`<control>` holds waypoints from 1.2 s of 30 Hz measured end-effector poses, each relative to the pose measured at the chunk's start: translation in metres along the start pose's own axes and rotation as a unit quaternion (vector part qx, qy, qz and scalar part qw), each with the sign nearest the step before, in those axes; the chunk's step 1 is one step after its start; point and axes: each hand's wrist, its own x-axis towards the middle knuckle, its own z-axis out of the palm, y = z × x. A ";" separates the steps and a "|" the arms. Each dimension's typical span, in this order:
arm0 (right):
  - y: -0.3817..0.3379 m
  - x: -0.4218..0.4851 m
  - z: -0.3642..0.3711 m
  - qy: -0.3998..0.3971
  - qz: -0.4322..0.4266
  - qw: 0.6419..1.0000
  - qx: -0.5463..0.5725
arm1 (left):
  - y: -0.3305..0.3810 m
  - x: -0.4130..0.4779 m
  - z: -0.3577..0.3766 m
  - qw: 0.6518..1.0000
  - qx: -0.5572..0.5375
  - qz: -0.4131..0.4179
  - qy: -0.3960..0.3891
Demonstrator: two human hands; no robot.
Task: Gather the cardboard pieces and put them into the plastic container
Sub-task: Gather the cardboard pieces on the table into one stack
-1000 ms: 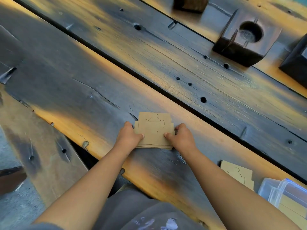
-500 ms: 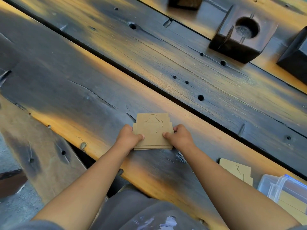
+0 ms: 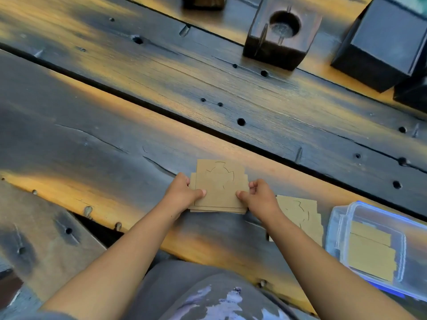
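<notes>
A small stack of brown cardboard pieces (image 3: 219, 185) with a curved cut line on top lies on the dark wooden table. My left hand (image 3: 182, 192) grips its left edge and my right hand (image 3: 258, 197) grips its right edge, thumbs on top. A second pile of cardboard pieces (image 3: 300, 213) lies just right of my right wrist. A clear plastic container (image 3: 335, 218) with a blue rim sits at the lower right and holds more cardboard pieces (image 3: 369, 257).
A dark wooden block with a round hole (image 3: 279, 35) and a black box (image 3: 381, 42) stand at the far side. Gaps run between the planks (image 3: 161, 112). The table's near edge (image 3: 97, 222) is by my lap.
Both hands have tightened on the stack's sides, fingers now curled under its edges, and it seems slightly raised. The view has shifted, bringing the container and second pile further in.
</notes>
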 end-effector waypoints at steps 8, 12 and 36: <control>0.063 -0.032 -0.054 0.088 0.001 0.995 0.044 | 0.019 -0.027 0.074 0.996 0.067 0.031 -0.043; 0.084 -0.043 -0.071 0.113 0.024 0.993 0.027 | 0.022 -0.042 0.107 0.993 0.095 0.044 -0.051; 0.115 -0.061 -0.098 0.132 0.087 0.987 0.035 | 0.035 -0.064 0.200 0.979 0.179 0.073 -0.058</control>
